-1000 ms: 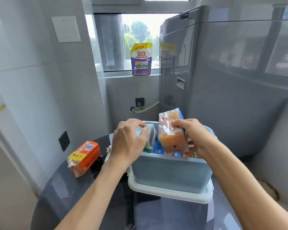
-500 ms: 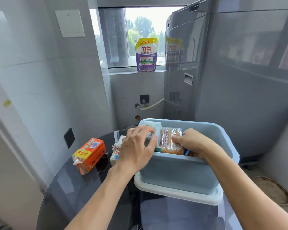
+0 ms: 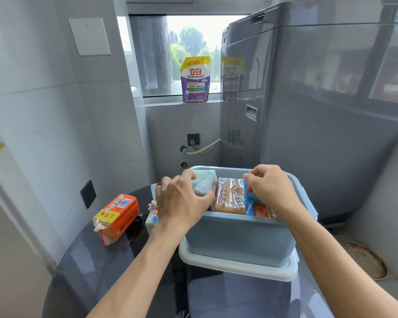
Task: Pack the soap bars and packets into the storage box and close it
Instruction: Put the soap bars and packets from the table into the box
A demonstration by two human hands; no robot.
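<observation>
A blue storage box [image 3: 239, 237] stands on its pale lid [image 3: 237, 266] on a dark glass table [image 3: 97, 276]. Inside it stand a clear packet of orange soap [image 3: 230, 198], a blue packet [image 3: 249, 203] and red-orange packets [image 3: 261, 211]. My left hand [image 3: 182, 203] grips a white and pale green soap packet [image 3: 205, 183] at the box's left end. My right hand [image 3: 271, 189] hovers over the right part of the box with fingers loosely curled, holding nothing visible. An orange soap pack [image 3: 117, 216] and a small white packet [image 3: 152, 216] lie on the table left of the box.
A grey washing machine [image 3: 319, 111] rises close behind and right of the box. A purple detergent pouch [image 3: 195, 79] stands on the windowsill. Tiled wall runs along the left. A round tray [image 3: 365, 260] lies on the floor at the right.
My right hand lowered the clear orange soap packet into the box and let go of it. My left hand kept its hold on the white packet at the box's left end.
</observation>
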